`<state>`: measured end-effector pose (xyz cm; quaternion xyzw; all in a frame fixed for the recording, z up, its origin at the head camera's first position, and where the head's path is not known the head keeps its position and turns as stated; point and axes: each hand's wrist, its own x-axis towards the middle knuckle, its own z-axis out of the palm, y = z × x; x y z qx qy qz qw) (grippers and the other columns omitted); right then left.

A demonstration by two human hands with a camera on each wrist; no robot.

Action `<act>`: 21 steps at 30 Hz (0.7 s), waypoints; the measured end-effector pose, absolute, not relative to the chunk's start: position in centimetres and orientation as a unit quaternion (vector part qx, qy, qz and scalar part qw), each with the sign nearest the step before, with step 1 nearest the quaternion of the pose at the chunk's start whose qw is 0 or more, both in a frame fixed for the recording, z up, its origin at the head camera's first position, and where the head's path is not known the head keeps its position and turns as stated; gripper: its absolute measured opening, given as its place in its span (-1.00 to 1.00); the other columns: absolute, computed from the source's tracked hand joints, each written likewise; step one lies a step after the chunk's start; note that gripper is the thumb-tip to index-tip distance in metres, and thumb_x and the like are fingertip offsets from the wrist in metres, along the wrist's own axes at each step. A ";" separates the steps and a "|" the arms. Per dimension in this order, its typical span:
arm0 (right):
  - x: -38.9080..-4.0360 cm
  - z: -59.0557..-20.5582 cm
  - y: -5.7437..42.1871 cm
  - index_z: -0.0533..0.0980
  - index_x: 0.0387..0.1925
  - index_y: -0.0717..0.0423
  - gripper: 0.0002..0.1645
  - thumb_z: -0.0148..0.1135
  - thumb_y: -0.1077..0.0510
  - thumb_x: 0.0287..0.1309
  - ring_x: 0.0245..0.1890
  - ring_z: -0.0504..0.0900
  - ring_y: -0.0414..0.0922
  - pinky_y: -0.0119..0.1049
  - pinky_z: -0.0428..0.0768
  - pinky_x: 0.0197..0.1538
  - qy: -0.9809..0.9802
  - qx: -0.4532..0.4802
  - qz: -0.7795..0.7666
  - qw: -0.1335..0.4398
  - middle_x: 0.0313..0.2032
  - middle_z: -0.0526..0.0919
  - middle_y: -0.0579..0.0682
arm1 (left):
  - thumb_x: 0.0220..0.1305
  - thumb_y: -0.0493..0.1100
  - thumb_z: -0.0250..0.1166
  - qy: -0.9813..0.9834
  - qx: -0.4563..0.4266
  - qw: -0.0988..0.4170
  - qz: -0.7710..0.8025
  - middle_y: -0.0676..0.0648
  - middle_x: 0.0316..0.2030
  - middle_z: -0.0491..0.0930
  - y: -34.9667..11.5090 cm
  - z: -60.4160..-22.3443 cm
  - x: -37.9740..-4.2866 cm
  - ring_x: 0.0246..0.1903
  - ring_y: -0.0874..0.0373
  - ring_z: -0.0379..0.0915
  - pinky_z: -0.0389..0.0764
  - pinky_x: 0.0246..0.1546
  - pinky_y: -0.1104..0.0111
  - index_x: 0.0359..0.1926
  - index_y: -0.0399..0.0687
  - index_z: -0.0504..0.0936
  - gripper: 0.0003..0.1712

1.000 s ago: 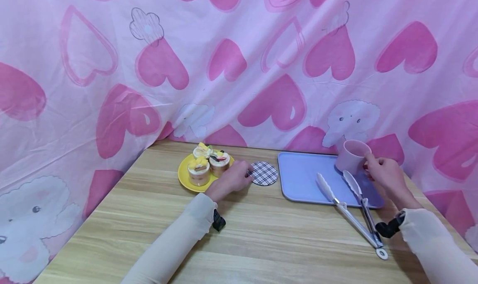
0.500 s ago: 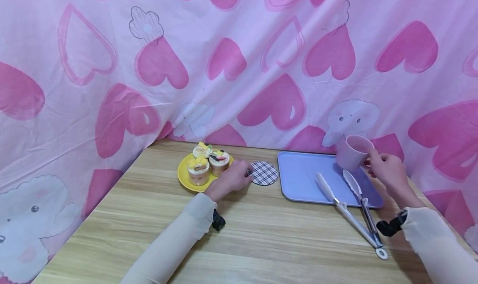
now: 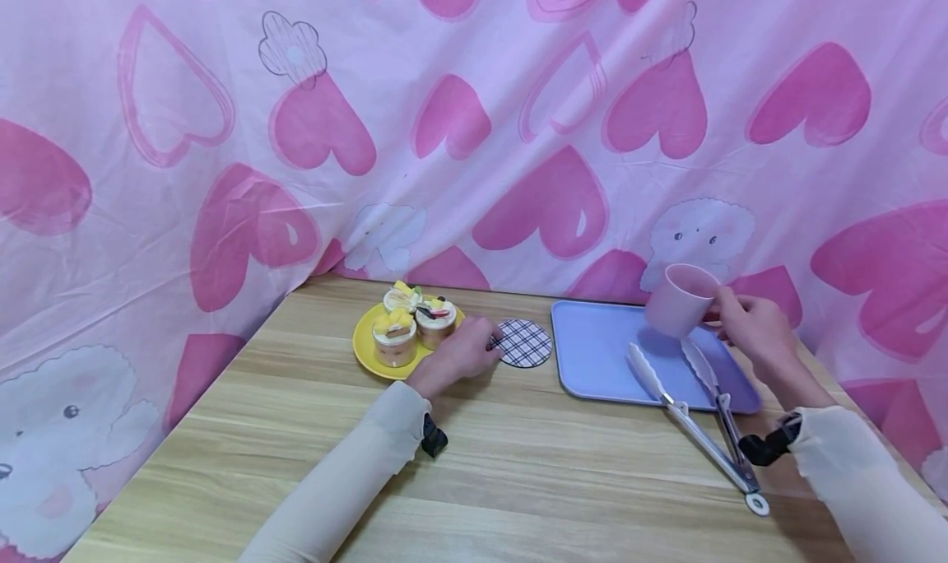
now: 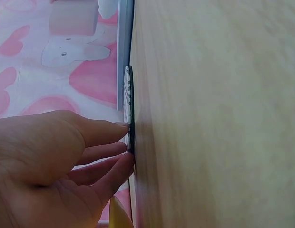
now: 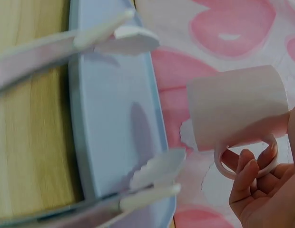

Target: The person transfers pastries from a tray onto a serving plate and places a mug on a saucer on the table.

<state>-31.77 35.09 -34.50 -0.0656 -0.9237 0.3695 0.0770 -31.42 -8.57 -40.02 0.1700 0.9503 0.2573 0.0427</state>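
My right hand [image 3: 759,328] grips a pink mug [image 3: 679,301] by its handle. The mug is raised over the back right of the blue tray [image 3: 592,353], slightly tilted; in the right wrist view the fingers [image 5: 247,173] curl through the handle. On the tabletop to the left, my left hand [image 3: 462,349] pinches the near-left edge of a round black-and-white checked coaster [image 3: 524,343]. Seen from the left wrist, the thumb lies on top of the coaster [image 4: 129,102] and the fingertips are at its rim. The coaster lies low against the wood.
Metal tongs with white tips [image 3: 685,407] lie spread, their heads on the tray and their handle on the wooden table [image 3: 518,481]. A yellow plate [image 3: 363,353] holds three dessert cups [image 3: 395,341] beside the left hand. Heart-patterned pink cloth [image 3: 474,193] hangs behind the table.
The mug has risen off the tray and shifted left in the right hand. The left hand and the coaster have stayed put.
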 end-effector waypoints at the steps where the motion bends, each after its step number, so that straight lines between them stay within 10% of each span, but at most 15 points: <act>1: -31.7 -34.4 34.9 0.60 0.31 0.19 0.00 -0.34 -0.50 0.55 -0.24 0.68 -0.09 -0.34 0.70 -0.27 -0.925 -0.061 0.369 0.075 0.21 0.72 0.33 | 0.51 -0.19 0.38 0.950 0.170 0.043 0.258 -0.22 0.25 0.72 -8.5 -40.0 -31.4 0.32 -0.08 0.58 0.62 0.41 0.05 0.28 -0.23 0.71 -0.59; 21: -31.8 -33.7 30.1 0.57 0.28 0.31 -0.09 -0.20 -0.42 0.63 -0.33 0.67 -0.11 -0.32 0.74 -0.30 -0.899 0.032 0.435 0.034 0.14 0.71 0.42 | 0.49 -0.18 0.40 0.951 0.178 0.035 0.252 -0.21 0.22 0.74 -8.6 -40.2 -31.5 0.30 -0.08 0.61 0.64 0.40 0.07 0.25 -0.22 0.73 -0.61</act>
